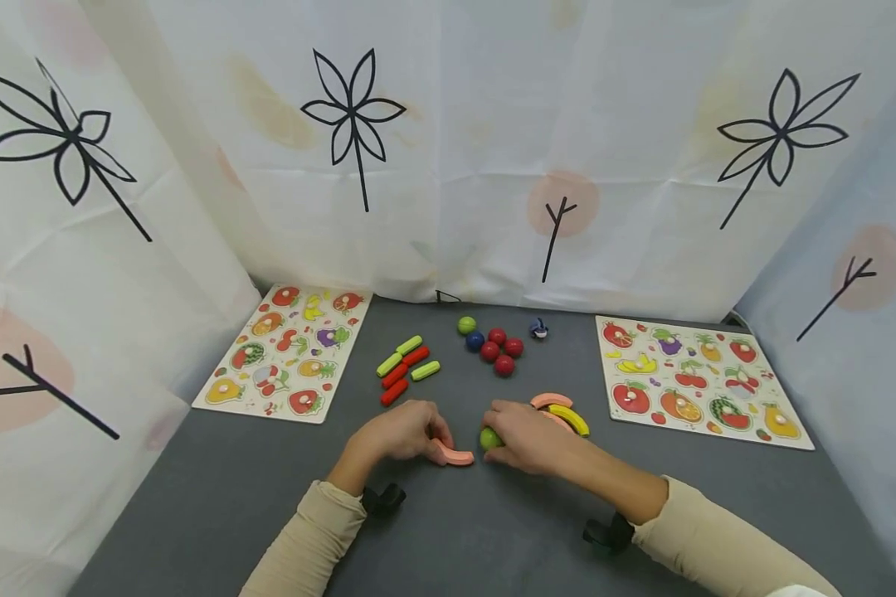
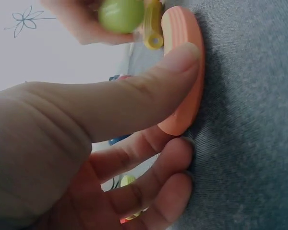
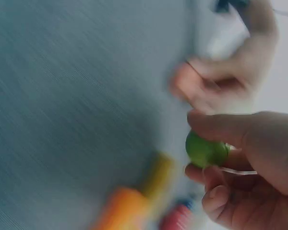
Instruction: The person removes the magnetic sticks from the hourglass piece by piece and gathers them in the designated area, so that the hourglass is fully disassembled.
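Observation:
My left hand (image 1: 406, 431) pinches a salmon-pink curved block (image 1: 460, 458) low over the grey table. In the left wrist view the thumb lies across this curved block (image 2: 183, 91), whose face has fine grooves. To the right, my right hand (image 1: 530, 438) holds a green ball (image 1: 489, 439) between thumb and fingers. The right wrist view shows the green ball (image 3: 205, 149) in that grip, somewhat blurred around it. Just beyond the right hand lie another pink curved block (image 1: 551, 400) and a yellow curved block (image 1: 571, 419), with a further pink one partly hidden.
Red blocks (image 1: 394, 392) and light green blocks (image 1: 426, 371) lie at the left middle. Farther back are several red balls (image 1: 504, 366), a blue ball (image 1: 474, 341), another green ball (image 1: 466, 325) and a small blue-white object (image 1: 539, 328). Fruit-picture boards (image 1: 276, 390) (image 1: 705, 431) flank them.

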Tool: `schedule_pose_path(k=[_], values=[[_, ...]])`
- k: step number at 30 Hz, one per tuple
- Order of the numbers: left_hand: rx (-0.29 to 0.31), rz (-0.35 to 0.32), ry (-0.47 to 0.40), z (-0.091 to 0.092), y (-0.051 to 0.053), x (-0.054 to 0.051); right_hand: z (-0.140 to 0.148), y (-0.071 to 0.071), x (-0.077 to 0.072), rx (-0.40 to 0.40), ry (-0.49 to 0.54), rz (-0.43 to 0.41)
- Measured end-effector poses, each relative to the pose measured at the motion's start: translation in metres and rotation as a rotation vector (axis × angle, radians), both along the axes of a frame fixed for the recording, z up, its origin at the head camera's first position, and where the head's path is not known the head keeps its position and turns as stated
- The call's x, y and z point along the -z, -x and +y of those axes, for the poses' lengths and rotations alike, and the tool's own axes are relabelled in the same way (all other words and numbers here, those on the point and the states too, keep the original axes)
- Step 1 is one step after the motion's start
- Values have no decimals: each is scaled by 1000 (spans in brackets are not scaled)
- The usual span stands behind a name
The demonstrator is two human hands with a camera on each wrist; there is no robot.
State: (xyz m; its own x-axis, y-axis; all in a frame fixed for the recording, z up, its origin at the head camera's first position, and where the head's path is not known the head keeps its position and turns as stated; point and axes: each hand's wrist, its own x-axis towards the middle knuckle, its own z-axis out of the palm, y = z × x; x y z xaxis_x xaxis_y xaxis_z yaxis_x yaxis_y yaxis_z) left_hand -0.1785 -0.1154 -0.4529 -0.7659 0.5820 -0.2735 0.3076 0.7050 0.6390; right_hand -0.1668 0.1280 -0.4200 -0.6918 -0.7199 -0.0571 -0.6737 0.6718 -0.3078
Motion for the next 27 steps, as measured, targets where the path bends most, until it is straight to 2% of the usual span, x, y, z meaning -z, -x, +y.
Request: schedule_pose_path(k=[2, 4, 6, 10, 14, 18, 22, 24, 27], values=[[-6, -7, 10, 0, 0, -2, 6, 11, -14, 63, 27, 32], [-14, -16, 17, -1, 1, -3, 9, 28, -25, 99, 67, 55], [-20, -25, 24, -1, 1, -4, 9, 47, -30, 121, 88, 48], [2, -26, 6, 1, 0, -3, -4, 86, -20, 122, 86, 48], [26, 4, -22, 5, -2, -1, -21, 114, -3, 120, 53, 90], [18, 16, -27, 12, -3, 0, -33, 129, 7, 125, -8, 152], [28, 27, -31, 20, -4, 1, -39, 135, 11, 142, -82, 180], [42, 44, -30, 26, -4, 2, -40, 136, 10, 161, -104, 165], [46, 87, -13, 36, -3, 6, -38, 136, 3, 184, -69, 130]])
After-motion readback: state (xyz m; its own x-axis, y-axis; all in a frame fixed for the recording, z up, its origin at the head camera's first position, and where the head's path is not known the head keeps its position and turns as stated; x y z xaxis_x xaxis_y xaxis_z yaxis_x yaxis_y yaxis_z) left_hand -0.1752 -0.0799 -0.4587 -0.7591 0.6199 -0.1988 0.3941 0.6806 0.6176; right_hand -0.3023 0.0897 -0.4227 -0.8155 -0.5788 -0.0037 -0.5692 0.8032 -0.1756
